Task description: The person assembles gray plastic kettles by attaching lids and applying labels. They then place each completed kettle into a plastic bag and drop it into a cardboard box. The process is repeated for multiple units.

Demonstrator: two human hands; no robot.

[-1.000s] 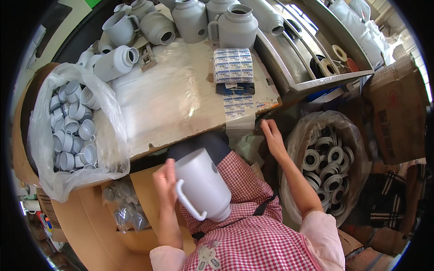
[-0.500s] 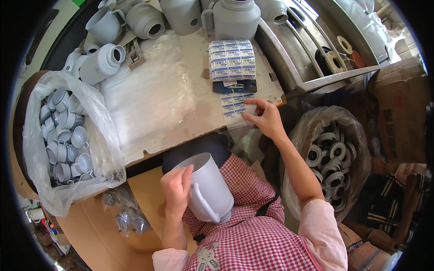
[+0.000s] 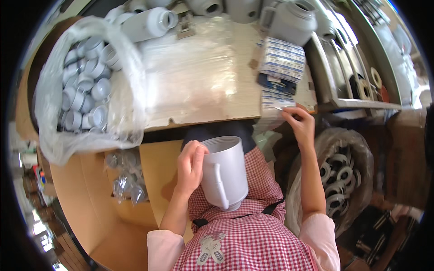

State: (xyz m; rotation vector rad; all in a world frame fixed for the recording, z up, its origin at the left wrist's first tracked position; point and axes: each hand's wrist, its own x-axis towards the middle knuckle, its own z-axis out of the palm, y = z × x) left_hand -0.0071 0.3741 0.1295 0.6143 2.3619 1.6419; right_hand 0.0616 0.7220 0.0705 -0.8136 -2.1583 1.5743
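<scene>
Left hand (image 3: 191,163) grips a white plastic jug (image 3: 224,171) by its side, over the lap and below the table (image 3: 199,90) edge. Right hand (image 3: 300,124) pinches a small label sheet (image 3: 276,100) at the table's right corner, below the sticker stack (image 3: 282,58).

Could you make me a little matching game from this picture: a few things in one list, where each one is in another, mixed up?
Things:
1. white jug
2. sheets of stickers
3. bag of grey rings
4. bag of white caps

Places:
A. at the table's left end
B. on the table's right part
C. beside the person's right arm
D. held on the lap by the left hand

Pairs: 1-D, 2-B, 3-C, 4-A
</scene>
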